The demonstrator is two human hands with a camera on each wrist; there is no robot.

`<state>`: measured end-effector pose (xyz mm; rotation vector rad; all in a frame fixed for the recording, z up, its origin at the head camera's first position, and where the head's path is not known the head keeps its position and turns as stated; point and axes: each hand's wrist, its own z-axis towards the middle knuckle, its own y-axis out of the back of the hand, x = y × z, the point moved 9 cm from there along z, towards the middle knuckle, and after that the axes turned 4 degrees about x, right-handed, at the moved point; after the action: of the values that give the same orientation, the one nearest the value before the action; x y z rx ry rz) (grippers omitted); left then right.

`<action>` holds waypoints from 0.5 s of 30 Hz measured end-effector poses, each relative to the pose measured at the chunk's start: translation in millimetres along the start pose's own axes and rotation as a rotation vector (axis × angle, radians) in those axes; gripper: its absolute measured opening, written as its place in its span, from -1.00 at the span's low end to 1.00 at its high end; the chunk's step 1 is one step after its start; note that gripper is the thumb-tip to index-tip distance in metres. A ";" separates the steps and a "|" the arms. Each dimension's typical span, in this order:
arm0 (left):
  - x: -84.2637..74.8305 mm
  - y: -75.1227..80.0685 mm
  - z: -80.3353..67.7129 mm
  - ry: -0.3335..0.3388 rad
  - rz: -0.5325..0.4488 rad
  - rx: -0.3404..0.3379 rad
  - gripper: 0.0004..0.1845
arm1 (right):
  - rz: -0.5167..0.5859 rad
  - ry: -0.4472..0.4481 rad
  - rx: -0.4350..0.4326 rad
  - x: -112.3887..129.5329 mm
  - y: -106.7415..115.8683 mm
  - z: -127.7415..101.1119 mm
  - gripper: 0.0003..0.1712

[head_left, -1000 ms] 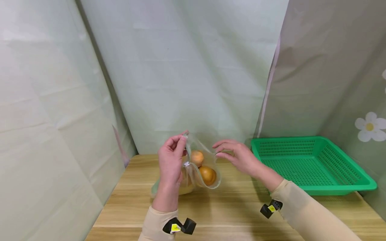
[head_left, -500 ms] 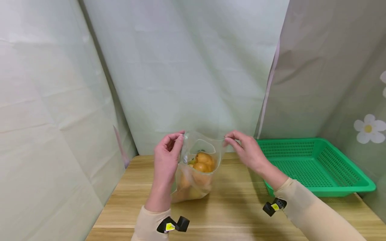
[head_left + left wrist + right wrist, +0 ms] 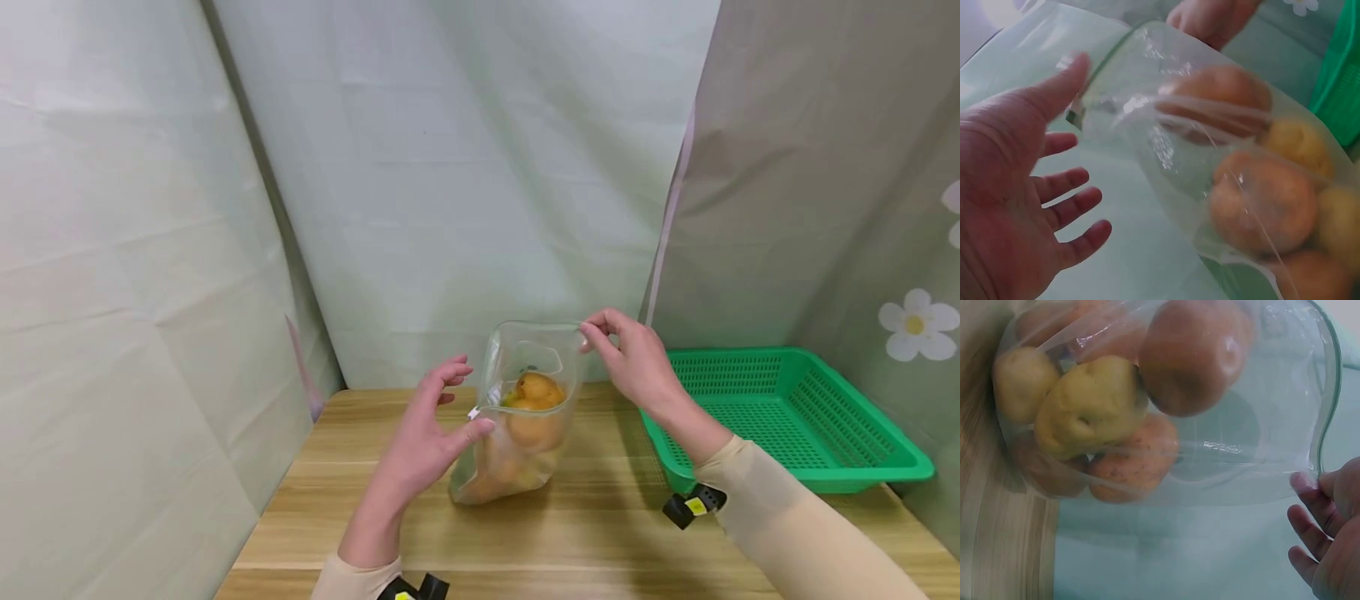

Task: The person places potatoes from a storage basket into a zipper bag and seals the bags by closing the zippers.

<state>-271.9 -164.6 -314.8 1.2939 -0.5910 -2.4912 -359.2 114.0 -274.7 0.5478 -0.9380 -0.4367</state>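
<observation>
A clear slider zip bag stands on the wooden table, its mouth spread wide. Through its side in the right wrist view show a lumpy yellow potato and round reddish-orange produce. My right hand pinches the far right corner of the rim between thumb and forefinger. At the other end of the mouth, my left hand is spread beside the small white slider, thumb in front of the bag. In the left wrist view its fingers are apart, with nothing in the palm.
A green perforated plastic basket sits on the table at the right. Pale cloth curtains hang behind and to the left. A flower-patterned drape closes off the right side.
The right hand has taken hold of the rim and moved right. The left hand has let go of the other rim end and lowered. The bag has shifted right, its mouth wider.
</observation>
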 end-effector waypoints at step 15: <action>-0.3 29.4 5.2 -0.040 0.084 -0.243 -0.89 | -0.043 -0.027 -0.019 -12.6 21.6 1.0 -0.66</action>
<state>-274.6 -189.2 -298.0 1.1086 -0.3303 -2.4349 -364.2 137.8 -269.0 0.5467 -0.9482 -0.4925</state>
